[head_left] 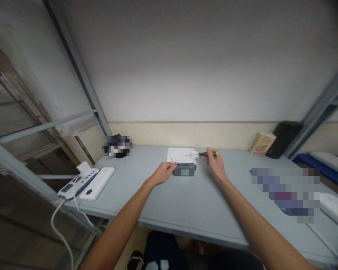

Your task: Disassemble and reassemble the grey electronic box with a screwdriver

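At a grey desk, we see a left hand, fingers partly curled, gripping the left end of a dark grey box with a pale label on its front. Just to the right of the box and slightly beyond it, the right hand closes around the handle of a screwdriver, its shaft pointing left over white paper. We see the paper directly behind the box, with small dark pieces on it near the box's left end.
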`<state>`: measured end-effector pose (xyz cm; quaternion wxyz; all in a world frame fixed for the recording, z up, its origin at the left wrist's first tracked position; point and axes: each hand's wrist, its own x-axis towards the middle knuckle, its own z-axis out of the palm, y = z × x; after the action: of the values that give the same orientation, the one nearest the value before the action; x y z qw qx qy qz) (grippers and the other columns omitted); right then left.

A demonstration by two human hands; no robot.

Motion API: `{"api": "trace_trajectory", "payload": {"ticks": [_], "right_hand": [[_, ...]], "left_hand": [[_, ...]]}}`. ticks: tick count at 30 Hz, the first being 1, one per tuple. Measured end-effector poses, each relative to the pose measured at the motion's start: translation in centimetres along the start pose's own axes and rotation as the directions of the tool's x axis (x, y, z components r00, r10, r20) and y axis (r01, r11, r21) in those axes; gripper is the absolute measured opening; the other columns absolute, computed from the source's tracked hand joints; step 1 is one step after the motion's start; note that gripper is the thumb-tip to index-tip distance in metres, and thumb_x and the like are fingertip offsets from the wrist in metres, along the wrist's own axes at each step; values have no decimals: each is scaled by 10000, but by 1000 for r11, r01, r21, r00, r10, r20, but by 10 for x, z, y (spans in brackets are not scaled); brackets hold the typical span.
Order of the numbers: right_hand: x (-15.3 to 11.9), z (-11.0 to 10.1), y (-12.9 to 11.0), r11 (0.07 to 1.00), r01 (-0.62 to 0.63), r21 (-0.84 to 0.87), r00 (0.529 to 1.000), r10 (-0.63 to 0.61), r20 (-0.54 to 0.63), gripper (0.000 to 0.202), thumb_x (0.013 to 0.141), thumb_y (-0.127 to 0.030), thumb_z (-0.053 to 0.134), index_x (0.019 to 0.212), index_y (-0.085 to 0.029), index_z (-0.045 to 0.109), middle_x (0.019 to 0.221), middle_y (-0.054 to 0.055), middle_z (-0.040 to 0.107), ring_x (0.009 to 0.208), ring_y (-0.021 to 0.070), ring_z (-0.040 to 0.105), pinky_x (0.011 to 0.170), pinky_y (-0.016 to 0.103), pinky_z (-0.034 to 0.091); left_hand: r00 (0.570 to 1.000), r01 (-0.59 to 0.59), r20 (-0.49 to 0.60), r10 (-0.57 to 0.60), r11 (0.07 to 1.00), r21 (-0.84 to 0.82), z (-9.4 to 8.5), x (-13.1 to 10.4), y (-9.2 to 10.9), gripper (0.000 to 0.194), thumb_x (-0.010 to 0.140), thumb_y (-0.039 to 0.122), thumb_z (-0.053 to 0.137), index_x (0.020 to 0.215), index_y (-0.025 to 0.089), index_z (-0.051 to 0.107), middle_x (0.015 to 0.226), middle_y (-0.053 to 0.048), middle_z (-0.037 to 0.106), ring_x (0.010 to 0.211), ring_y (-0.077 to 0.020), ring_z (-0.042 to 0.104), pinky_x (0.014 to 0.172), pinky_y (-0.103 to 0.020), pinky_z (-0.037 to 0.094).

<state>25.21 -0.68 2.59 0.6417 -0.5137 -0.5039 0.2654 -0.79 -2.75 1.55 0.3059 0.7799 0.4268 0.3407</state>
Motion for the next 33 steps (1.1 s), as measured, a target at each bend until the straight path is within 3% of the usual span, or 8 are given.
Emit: {"api": "trace_trajectory", "payload": {"ticks": [2, 5, 11, 14, 19, 23, 27, 33], "right_hand": [[-10, 10, 0, 999, -49, -14, 990, 51, 135, 565, 814, -707, 586, 975, -171, 661, 673, 20, 651, 533, 139, 461, 521, 270, 368], [-19, 18, -1, 998, -61, -27, 968, 65, 244, 603, 766, -697, 644, 1040, -163, 704, 751, 53, 707, 580, 159, 518, 551, 281, 396], [-22, 21, 8, 999, 1, -42, 948, 13, 319, 543, 756, -647, 676, 1023, -179, 742, 887, 75, 743, 682, 196, 590, 643, 313, 444], [-20, 21, 12, 998, 24, -54, 940, -4, 340, 514, 777, -629, 662, 1025, -188, 749, 918, 66, 741, 699, 187, 582, 672, 311, 446], [-17, 18, 11, 998, -2, -66, 931, 26, 365, 553, 792, -648, 627, 1052, -175, 749, 773, 44, 705, 632, 169, 539, 607, 290, 414], [-17, 12, 7, 996, -59, -62, 946, 76, 316, 594, 805, -672, 607, 1102, -174, 736, 655, 19, 643, 565, 156, 487, 525, 269, 349], [-16, 6, 5, 994, -99, -47, 961, 107, 256, 587, 824, -678, 593, 1101, -179, 728, 610, 3, 602, 558, 152, 467, 515, 263, 317], [-18, 6, 3, 993, -112, -28, 965, 116, 237, 623, 819, -711, 569, 1100, -175, 718, 634, 13, 639, 554, 151, 461, 525, 269, 314]], "left_hand": [[999, 53, -4, -53, 998, -20, 0, 0, -2, 661, 973, 662, 325, 745, 134, 652, 680, -8, 594, 696, -170, 512, 680, -271, 412], [997, 75, -29, -76, 997, -35, -4, 1, -3, 673, 981, 656, 302, 785, 134, 679, 711, -13, 627, 710, -179, 547, 709, -278, 430], [938, 68, -341, -55, 997, 26, -16, 5, -19, 607, 1040, 488, 240, 938, 156, 738, 871, -59, 715, 888, -191, 659, 891, -302, 475], [918, 76, -397, -3, 983, 169, -21, 10, -30, 507, 1039, 399, 292, 944, 167, 733, 907, -67, 719, 894, -194, 666, 874, -318, 495], [907, 64, -416, 58, 959, 274, -27, 37, -33, 266, 961, 270, 480, 985, 171, 726, 980, -89, 695, 967, -234, 618, 943, -381, 464], [917, -8, -379, 127, 953, 303, -19, 56, -27, 190, 906, 202, 565, 1022, 196, 716, 1009, -67, 674, 1012, -222, 590, 979, -365, 453], [902, -73, -382, 200, 945, 320, -5, 52, -28, 192, 928, 208, 561, 1066, 204, 694, 1066, -69, 649, 1073, -224, 552, 1001, -384, 445], [943, -88, -279, 183, 943, 321, 2, 39, -32, 182, 918, 238, 618, 1078, 222, 705, 1050, -58, 641, 1073, -231, 524, 1012, -390, 425]]}}
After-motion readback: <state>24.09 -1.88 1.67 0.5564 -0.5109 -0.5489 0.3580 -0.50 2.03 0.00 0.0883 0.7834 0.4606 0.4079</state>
